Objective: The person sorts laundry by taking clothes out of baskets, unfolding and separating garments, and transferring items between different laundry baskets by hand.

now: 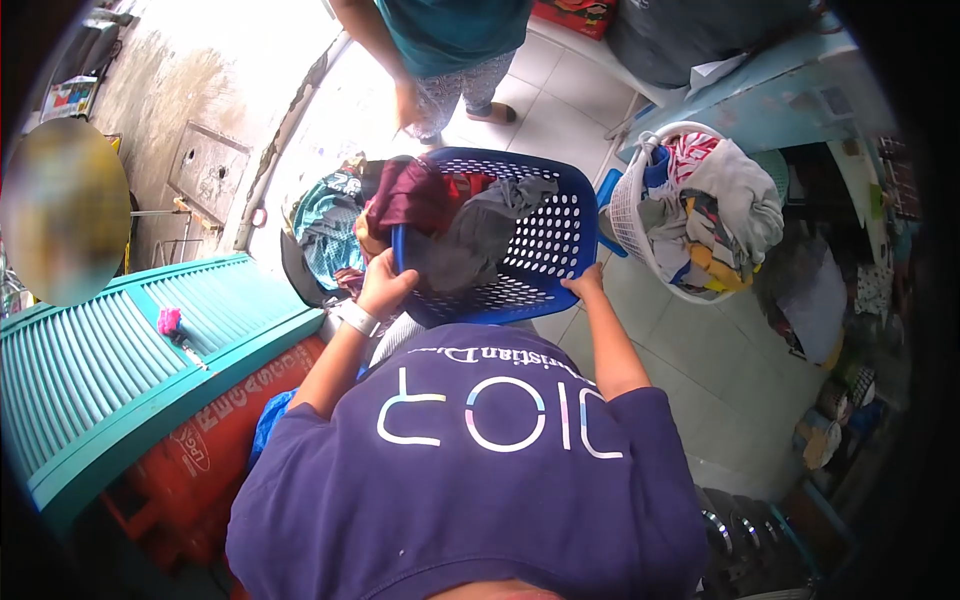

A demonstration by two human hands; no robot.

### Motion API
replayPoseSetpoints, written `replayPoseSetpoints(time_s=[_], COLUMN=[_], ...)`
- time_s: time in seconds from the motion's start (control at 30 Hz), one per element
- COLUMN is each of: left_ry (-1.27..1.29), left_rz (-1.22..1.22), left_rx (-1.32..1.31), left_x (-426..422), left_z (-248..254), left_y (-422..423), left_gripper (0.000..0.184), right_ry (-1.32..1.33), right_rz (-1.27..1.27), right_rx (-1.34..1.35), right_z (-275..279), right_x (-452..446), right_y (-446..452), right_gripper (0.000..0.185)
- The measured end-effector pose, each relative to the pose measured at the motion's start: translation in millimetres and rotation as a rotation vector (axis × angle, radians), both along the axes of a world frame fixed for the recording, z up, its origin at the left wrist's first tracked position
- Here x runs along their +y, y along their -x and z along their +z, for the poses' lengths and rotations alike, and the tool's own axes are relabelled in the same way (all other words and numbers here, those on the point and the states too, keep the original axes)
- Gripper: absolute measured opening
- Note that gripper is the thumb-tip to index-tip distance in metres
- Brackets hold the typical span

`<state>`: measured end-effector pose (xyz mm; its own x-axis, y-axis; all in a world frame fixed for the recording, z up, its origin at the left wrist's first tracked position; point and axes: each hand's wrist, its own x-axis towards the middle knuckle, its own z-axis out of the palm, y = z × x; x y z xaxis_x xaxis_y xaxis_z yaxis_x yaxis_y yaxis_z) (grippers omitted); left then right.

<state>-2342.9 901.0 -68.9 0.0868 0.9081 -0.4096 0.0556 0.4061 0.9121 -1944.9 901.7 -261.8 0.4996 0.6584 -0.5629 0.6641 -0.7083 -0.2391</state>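
Both of my hands hold a blue plastic laundry basket [578, 215] with rows of holes in its walls. My left hand [384, 287] grips the rim at the basket's left near side. My right hand [584, 282] is closed on the rim at the right near corner. Inside the basket lie grey clothes [465, 245], heaped toward the left. A maroon garment [410, 190] hangs over the left rim. Just left of the basket sits a round tub [292, 255] with teal patterned clothes [328, 222] in it.
A white laundry basket [625, 205] full of clothes stands to the right on the tiled floor [690, 350]. Another person [455, 40] stands ahead, beyond the blue basket. A teal louvred shutter door [90, 390] and a red gas cylinder [230, 420] are at the left.
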Motion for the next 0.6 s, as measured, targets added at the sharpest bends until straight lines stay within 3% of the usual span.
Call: replayPoseSetpoints(time_s=[0.03,0.1,0.13,0.23,0.27,0.37,0.43,0.53,0.6], left_ry=[0.014,0.022,0.028,0.077,0.085,0.112,0.103,-0.058,-0.074], left_rz=[-0.009,-0.02,-0.038,0.028,0.081,0.093,0.162,0.145,0.064], left_rx=[0.012,0.046,0.077,0.019,0.004,0.178,0.236,0.498,1.0], left_x=[2.6,2.1,2.4,15.5,20.9,40.5,49.3,67.0,79.5], left_z=[5.0,-11.4,-16.7,-12.2,-16.5,-26.2,-31.5,-60.5,-18.6], left_y=[2.3,19.1,28.3,55.9,64.1,89.8,92.8,120.9,107.7], left_gripper=[0.022,0.022,0.022,0.022,0.02,0.015,0.012,0.018,0.025], right_ry=[0.002,-0.185,-0.179,-0.208,-0.212,-0.201,-0.224,-0.293,-0.392], right_rz=[0.006,-0.31,-0.303,-0.273,-0.268,-0.502,-0.501,-0.516,-0.467], right_rx=[0.003,0.532,0.538,0.659,0.66,1.019,1.041,1.073,1.032], right_z=[-21.2,-46.0,-44.6,8.4,32.4,67.2,86.9,111.9,130.4], right_x=[-1.1,-2.1,-0.4,7.9,8.0,-4.1,-14.6,-24.2,-25.5], right_y=[-10.3,-21.7,-24.7,-20.4,-14.4,-2.8,4.7,21.4,36.7], right_gripper=[0.075,0.064,0.064,0.042,0.042,0.033,0.033,0.035,0.032])
